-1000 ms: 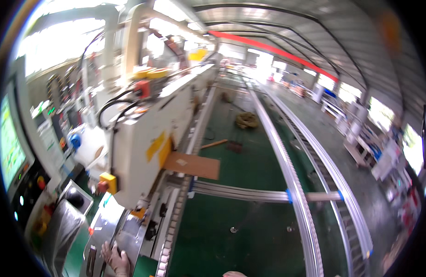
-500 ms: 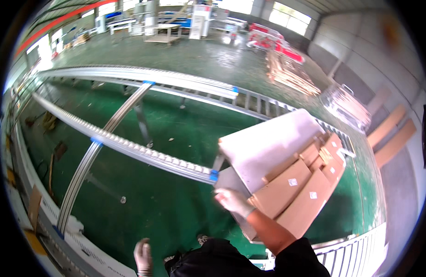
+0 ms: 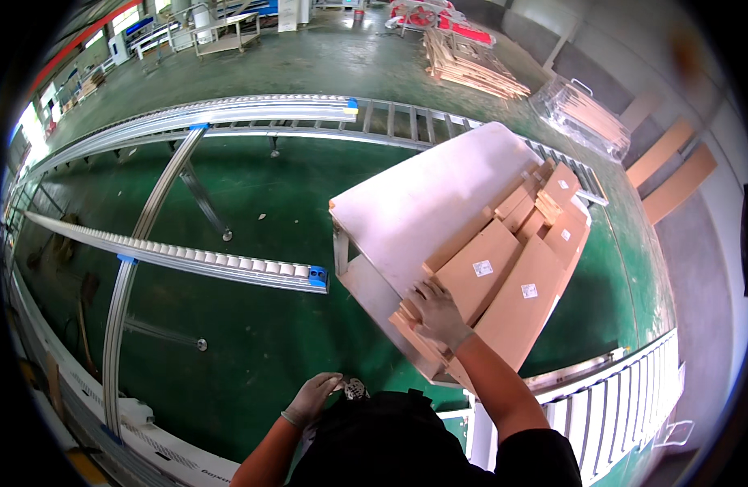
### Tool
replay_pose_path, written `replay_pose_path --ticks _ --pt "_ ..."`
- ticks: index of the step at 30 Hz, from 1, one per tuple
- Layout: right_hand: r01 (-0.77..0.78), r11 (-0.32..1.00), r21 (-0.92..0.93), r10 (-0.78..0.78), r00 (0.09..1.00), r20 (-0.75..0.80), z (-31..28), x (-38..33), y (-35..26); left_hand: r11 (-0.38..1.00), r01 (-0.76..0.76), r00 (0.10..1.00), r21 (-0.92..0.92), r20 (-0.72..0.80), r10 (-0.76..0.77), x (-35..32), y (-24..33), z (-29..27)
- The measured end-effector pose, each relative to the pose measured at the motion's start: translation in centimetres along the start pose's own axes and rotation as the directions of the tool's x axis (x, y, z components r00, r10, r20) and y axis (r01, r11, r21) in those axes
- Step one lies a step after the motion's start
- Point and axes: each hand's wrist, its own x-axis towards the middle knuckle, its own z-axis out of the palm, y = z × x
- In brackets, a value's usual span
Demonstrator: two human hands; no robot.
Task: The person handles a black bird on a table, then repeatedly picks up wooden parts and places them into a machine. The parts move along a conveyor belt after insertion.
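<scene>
My right hand (image 3: 440, 315), in a pale glove, lies with fingers spread over the near left end of a stack of flat brown cardboard boxes (image 3: 476, 269). Under and beside its fingers show the ends of narrow brown strips (image 3: 416, 331); whether it grips one is hidden. The boxes lie along the right side of a cart (image 3: 414, 199) with a whitish top and a lower shelf. My left hand (image 3: 314, 396), also gloved, hangs low in front of my body, fingers loosely bent and no object visible in it.
A roller rail (image 3: 220, 258) with a blue end cap points at the cart from the left, joined to a metal crossbar (image 3: 151, 215). Behind runs a longer conveyor frame (image 3: 260, 114). A slatted roller section (image 3: 613, 422) stands close by at right. Stacked boards (image 3: 471, 65) lie farther off.
My right hand has gone from the cart's near left corner onto the box ends. My left hand has come up and inward. The view has shifted, so the cart appears farther left.
</scene>
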Motion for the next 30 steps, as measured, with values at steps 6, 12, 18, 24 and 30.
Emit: replay_pose_path --ticks 6,12,18,24,30 --pt "-0.074 0.997 -0.032 0.077 0.990 0.121 2.7 4.4 1.3 0.961 0.157 0.988 -0.227 0.043 -0.151 1.4 2.6 3.1" --pt "-0.016 1.000 0.009 0.014 0.995 0.103 2.7 5.4 1.3 0.949 0.163 0.983 -0.271 0.130 -0.132 1.3 4.3 3.3" --pt "0.112 0.992 0.054 -0.106 0.988 -0.113 0.4 6.8 -4.7 0.945 0.218 0.950 -0.244 0.275 -0.149 3.4 5.5 5.6" --pt "0.149 0.959 0.243 -0.146 0.989 -0.032 -4.6 7.9 -13.3 0.864 0.024 0.926 -0.502 0.337 0.170 5.1 8.2 10.6" --pt "0.216 0.866 0.452 -0.174 0.976 -0.133 -3.4 7.9 -14.0 0.797 0.028 0.988 -0.603 0.137 0.069 4.2 6.8 9.5"
